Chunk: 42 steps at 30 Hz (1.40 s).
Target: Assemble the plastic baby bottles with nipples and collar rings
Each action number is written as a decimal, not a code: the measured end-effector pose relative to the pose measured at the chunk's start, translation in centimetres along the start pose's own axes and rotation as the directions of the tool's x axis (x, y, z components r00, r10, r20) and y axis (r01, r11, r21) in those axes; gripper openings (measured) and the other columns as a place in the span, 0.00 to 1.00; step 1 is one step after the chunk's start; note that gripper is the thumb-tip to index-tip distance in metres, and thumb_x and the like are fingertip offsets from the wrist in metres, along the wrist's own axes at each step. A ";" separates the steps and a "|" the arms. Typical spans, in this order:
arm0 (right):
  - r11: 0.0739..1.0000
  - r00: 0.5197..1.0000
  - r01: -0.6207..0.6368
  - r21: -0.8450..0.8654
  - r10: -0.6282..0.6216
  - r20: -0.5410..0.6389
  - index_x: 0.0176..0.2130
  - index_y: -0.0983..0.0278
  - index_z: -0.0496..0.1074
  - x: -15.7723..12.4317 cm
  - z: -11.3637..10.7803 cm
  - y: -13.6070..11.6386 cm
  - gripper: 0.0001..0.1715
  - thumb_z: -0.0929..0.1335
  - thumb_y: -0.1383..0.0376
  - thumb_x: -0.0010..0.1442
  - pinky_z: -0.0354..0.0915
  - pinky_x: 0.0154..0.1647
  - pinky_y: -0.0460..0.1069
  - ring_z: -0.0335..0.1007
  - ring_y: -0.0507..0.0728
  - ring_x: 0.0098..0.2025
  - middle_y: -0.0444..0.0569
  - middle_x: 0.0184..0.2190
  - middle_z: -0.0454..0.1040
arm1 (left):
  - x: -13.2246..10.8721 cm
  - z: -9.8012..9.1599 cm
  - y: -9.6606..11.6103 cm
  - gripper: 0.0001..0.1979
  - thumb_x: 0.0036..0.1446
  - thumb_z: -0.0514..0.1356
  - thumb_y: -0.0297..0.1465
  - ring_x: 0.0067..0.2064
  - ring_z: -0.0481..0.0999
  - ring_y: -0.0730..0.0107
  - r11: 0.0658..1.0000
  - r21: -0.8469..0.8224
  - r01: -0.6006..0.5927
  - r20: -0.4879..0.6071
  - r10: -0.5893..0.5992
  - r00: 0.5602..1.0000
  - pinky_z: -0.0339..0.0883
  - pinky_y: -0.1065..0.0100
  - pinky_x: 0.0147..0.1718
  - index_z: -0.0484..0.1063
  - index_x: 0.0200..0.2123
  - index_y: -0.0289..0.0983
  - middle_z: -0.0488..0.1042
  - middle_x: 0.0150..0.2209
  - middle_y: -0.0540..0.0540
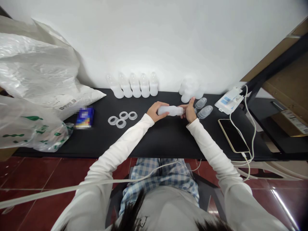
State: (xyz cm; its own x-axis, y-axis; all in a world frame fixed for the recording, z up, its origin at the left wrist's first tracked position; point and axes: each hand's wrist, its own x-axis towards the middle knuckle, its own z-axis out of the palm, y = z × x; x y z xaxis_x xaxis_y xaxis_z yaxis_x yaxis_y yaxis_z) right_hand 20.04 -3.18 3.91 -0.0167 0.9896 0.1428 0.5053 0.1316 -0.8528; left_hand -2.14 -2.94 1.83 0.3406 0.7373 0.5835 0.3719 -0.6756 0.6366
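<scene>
My left hand [158,111] is wrapped around the base of a frosted white baby bottle [171,110], which lies on its side in the air above the black table. At the bottle's neck end is my right hand [189,111], its fingers closed around that end and its thumb pointing up; whatever fitting sits there is mostly hidden by the fingers. Clear domed caps [205,112] lie just right of this hand. Behind it, against the wall, stands a cluster of white bottles [186,96] without caps. Several capped bottles [135,88] stand in a row further left.
Several translucent collar rings [121,123] lie on the table [149,144] left of my hands. A blue packet [84,117] and large plastic bags [38,73] take up the left end. On the right are a phone [233,135] with a white cable and a white box [229,100].
</scene>
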 end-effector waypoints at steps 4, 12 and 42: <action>0.983 0.986 0.165 0.084 -0.168 0.021 0.54 0.61 0.71 -0.3 -0.4 -0.8 0.46 0.50 0.32 0.62 0.66 0.33 0.53 0.69 0.56 0.24 0.44 0.19 0.73 | 0.3 -0.2 0.1 0.22 0.56 0.61 0.51 0.42 0.78 0.65 0.939 -0.204 0.277 -0.136 -0.307 0.942 0.70 0.67 0.39 0.76 0.41 0.38 0.80 0.43 0.45; 0.898 0.906 0.367 0.244 -0.404 0.124 0.49 0.59 0.64 0.0 -0.6 -0.4 0.26 0.69 0.46 0.61 0.65 0.35 0.50 0.71 0.54 0.30 0.44 0.29 0.79 | 1.1 -0.4 -1.2 0.25 0.51 0.61 0.55 0.11 0.53 0.80 0.592 -0.585 0.554 0.026 -0.669 0.743 0.39 0.72 0.11 0.69 0.32 0.37 0.56 0.14 0.58; 0.644 0.796 0.370 -0.670 -0.592 -0.129 0.33 0.61 0.73 0.1 0.8 1.2 0.23 0.55 0.63 0.69 0.56 0.43 0.58 0.65 0.61 0.35 0.53 0.29 0.73 | 0.0 0.5 0.1 0.29 0.49 0.67 0.51 0.34 0.78 0.69 0.846 -0.419 0.330 0.158 -0.290 0.944 0.72 0.69 0.29 0.71 0.49 0.39 0.77 0.41 0.44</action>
State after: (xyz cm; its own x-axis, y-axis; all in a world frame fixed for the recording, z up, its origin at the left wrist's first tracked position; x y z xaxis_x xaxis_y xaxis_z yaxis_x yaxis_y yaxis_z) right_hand 19.93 -2.83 2.46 -0.2011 0.7022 0.6830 0.8971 0.4121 -0.1595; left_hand -1.72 -2.97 1.63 0.3497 0.8920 0.2865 0.0656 -0.3284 0.9423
